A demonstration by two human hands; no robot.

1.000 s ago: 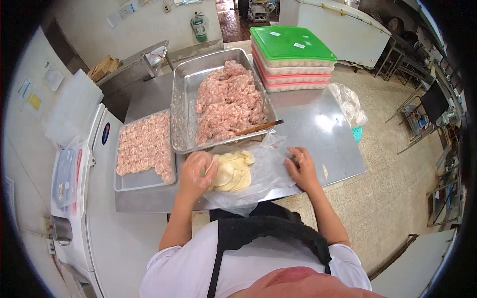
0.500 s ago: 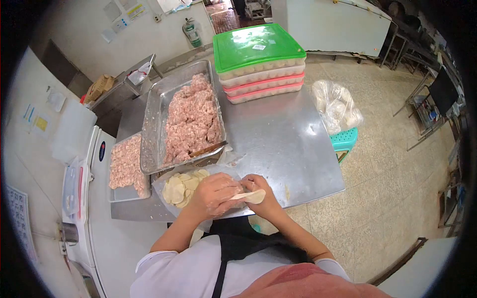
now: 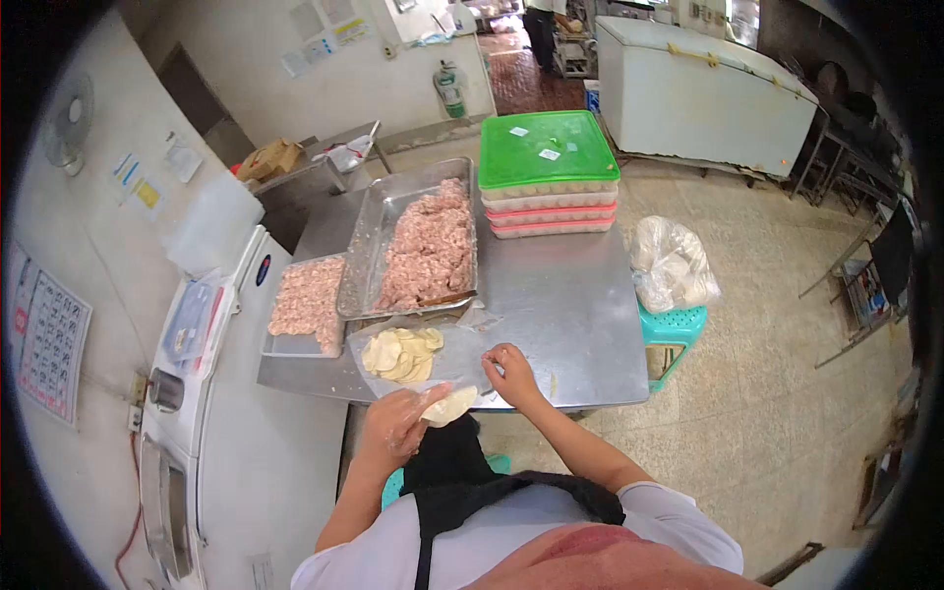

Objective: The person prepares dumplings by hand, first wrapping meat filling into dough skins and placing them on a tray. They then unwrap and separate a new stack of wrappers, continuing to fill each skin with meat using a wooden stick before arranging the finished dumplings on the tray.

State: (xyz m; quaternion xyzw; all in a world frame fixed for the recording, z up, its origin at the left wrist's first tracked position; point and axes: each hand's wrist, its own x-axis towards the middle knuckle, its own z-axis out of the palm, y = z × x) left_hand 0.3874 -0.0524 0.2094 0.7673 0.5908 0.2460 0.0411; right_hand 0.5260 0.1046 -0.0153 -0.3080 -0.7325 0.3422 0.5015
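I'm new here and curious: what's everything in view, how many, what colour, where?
Table: one, silver, centre
Dough rounds: one pile, pale yellow, on plastic sheet
Held round: one, pale, left hand
Ground meat: one mound, pink, silver pan
Meaty pieces: many, pink, translucent tray left of pan
Flat stick: one, brown, pan's near rim
Stacked containers: about four, green-topped, right of pan
Plastic bag: one, clear, on stool
Stools: apparently two, turquoise, right and near side
Appliances: at least two, white, left and background
Extinguisher: one, green, background
Fan, calendar: one each, whitish, far left
Distant person: one, dark trousers, background
Apron: one, black, worn
Left hand: one, bare, at held round
Right hand: one, bare, table's near edge
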